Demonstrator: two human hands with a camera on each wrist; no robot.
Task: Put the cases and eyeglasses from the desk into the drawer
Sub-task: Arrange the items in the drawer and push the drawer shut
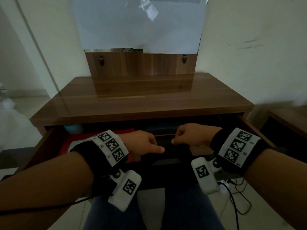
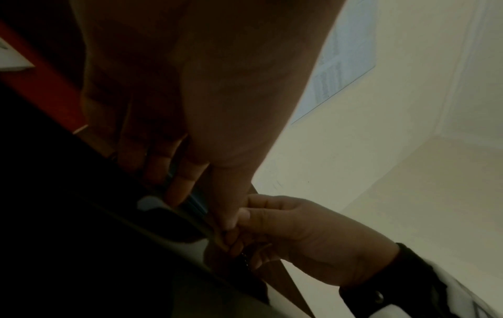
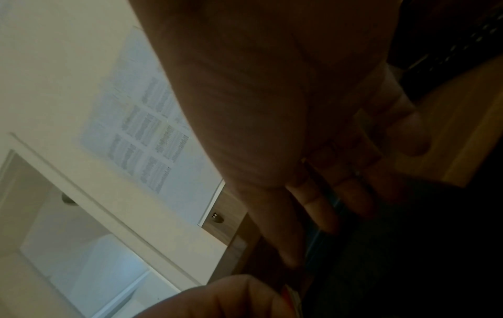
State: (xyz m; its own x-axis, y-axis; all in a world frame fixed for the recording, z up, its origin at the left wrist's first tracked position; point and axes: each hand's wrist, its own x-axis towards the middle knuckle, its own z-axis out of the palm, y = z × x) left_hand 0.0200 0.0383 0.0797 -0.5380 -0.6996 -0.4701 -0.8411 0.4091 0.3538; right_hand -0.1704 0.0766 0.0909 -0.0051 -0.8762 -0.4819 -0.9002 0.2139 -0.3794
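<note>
— Wood all round, then: what lies on the tabletop [image 1: 149, 100]?

— Nothing of the task's that I can see. The drawer [image 1: 254, 130] beneath it stands pulled out, and both hands hang over its middle.

— What is inside?

— A red flat thing [image 1: 69, 140] at the left with something white [image 1: 73, 146] on it, a pale blue item [image 1: 73, 128] at the back left corner, and a dark object [image 1: 167, 161] in the middle, right under the hands. It is too dim to say whether that is a case or the eyeglasses.

— The left hand [image 1: 142, 143]?

— Palm down, thumb stretched toward the other hand. From its wrist camera the fingers [image 2: 179, 187] run fairly straight, their tips down at the edge of the dark object; they curl round nothing that I can make out.

— And the right hand [image 1: 191, 135]?

— Knuckles up, fingers bent under, thumb laid against the forefinger, its tip close to the left thumb. Whether it pinches something or is merely closed, I cannot tell: the gap is in shadow.

— Anything behind?

— A wooden backboard [image 1: 141, 67] with a pale sheet [image 1: 141, 25] above it, against the wall.
</note>
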